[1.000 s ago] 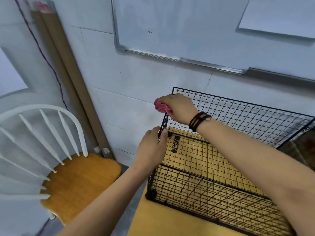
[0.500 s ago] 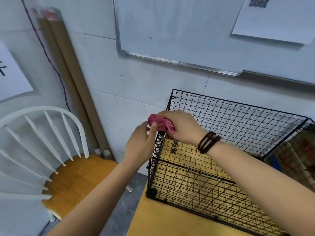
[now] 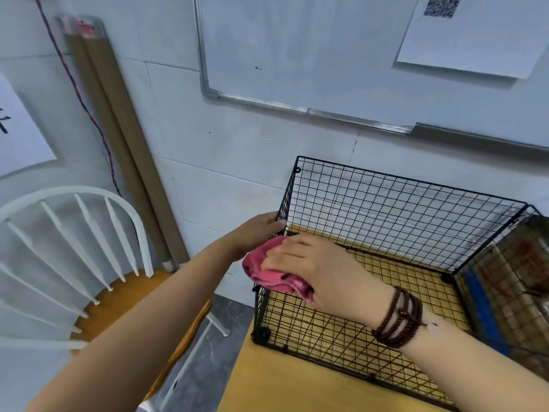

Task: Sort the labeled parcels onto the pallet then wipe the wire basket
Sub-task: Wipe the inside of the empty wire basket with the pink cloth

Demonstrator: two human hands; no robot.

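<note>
A black wire basket (image 3: 401,209) stands on a yellow table (image 3: 276,382) against the wall. My right hand (image 3: 312,266), with a brown bead bracelet on the wrist, presses a bunched pink cloth (image 3: 267,273) onto the top rim of the basket's left side panel. My left hand (image 3: 258,233) holds that same panel from outside, higher up near the back corner, fingers curled over the wire. No parcels or pallet show in the head view.
A white spindle-back chair (image 3: 89,263) with an orange seat stands left of the table. Brown cardboard tubes (image 3: 118,135) lean on the wall behind it. A whiteboard (image 3: 297,55) hangs above. A blue and brown object (image 3: 505,292) sits right of the basket.
My right hand has slid the pink cloth down along the left panel's rim toward me. My left hand moved up the panel toward the back corner.
</note>
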